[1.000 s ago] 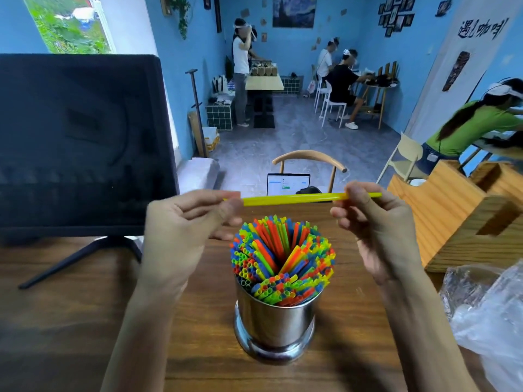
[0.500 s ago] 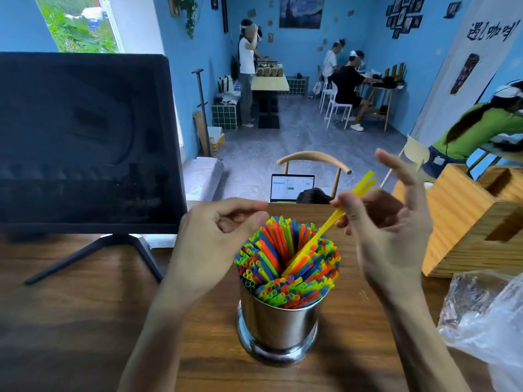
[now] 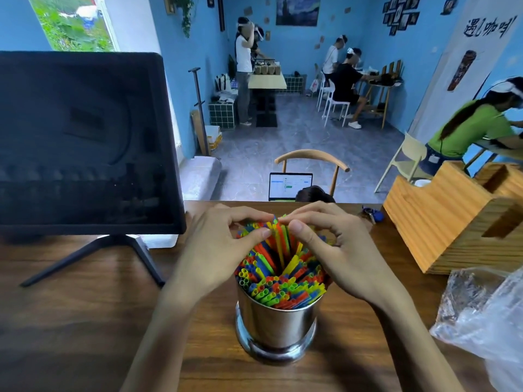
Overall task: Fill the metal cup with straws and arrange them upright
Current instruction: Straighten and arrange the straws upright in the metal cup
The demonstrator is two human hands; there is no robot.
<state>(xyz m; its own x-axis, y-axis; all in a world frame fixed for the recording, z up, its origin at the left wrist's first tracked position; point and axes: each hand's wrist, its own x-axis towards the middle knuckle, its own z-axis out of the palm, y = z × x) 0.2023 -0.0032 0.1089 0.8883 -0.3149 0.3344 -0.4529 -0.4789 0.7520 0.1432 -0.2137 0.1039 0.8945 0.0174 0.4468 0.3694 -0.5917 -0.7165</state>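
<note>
The left hand [image 3: 218, 250] and right hand [image 3: 336, 250] are covering the far tops of the straws [image 3: 278, 275], so which straw each is pinching is staying unclear. The cup [image 3: 278, 326] is hiding the straws' lower parts. Right of the cup, the plastic bag [image 3: 486, 321] and wooden box [image 3: 458, 219] are running off the edge; left of it, the monitor [image 3: 82, 142] is being cut off too.

Standing at left on the wooden table [image 3: 70, 321]: a dark monitor [image 3: 85, 142]. Sitting at right: a slotted wooden block [image 3: 441, 222], with crinkled clear plastic bag [image 3: 486, 315] lying nearer.
</note>
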